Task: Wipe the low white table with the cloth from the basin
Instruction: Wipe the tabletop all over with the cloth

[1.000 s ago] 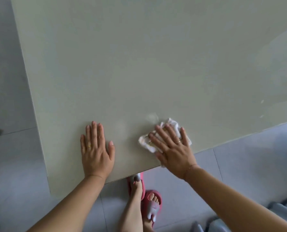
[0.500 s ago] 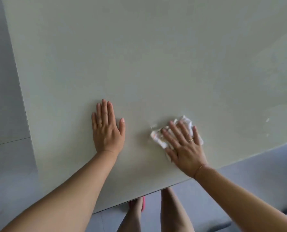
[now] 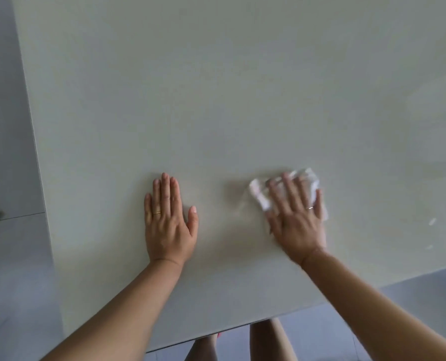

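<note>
Open tabletop [image 3: 216, 87] ahead and right of cloth [image 3: 259, 195]; left hand [image 3: 167, 225] flat, well apart leftward.

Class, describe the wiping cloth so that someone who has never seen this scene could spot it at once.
Start with the wide pale table that fills the view. Two hands lie flat near its front edge; look under the right hand. The cloth is the crumpled white rag poking out beyond its fingers, whereas the left hand rests on bare tabletop.
</note>
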Action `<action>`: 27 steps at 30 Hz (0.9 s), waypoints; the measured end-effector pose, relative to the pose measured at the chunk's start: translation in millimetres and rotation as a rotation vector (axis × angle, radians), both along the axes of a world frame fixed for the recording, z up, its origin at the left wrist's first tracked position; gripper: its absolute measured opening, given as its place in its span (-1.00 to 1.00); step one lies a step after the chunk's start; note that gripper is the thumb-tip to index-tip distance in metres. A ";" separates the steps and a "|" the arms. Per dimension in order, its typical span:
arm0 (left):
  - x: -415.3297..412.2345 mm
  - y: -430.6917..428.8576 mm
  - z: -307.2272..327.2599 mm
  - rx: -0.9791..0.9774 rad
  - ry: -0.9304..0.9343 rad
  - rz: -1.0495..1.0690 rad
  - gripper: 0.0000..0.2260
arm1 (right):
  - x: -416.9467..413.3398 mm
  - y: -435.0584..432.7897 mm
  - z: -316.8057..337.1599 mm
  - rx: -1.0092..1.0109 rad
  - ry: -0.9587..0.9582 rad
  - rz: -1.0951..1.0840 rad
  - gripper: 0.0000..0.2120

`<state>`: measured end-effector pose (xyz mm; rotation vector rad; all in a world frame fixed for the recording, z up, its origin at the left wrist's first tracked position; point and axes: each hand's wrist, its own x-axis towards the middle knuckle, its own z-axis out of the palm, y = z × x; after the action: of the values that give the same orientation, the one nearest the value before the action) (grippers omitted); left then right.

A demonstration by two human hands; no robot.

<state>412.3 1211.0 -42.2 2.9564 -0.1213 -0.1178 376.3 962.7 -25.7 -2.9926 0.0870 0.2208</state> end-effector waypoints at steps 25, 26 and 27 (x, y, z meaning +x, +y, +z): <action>3.8 -1.5 2.4 0.038 0.020 0.011 -0.43 | 75.8 30.3 -3.3 0.069 -0.054 0.379 -0.50; 3.6 -1.4 2.6 0.041 0.025 0.009 -0.43 | 94.0 14.3 -4.6 0.049 -0.053 0.214 -0.49; 3.2 -1.1 3.0 0.039 0.025 0.009 -0.43 | 106.9 5.2 -5.3 0.058 -0.032 0.016 -0.47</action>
<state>415.5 1209.9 -39.2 2.9932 -0.1029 -0.1576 483.2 967.9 -30.9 -2.9390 0.0518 0.1743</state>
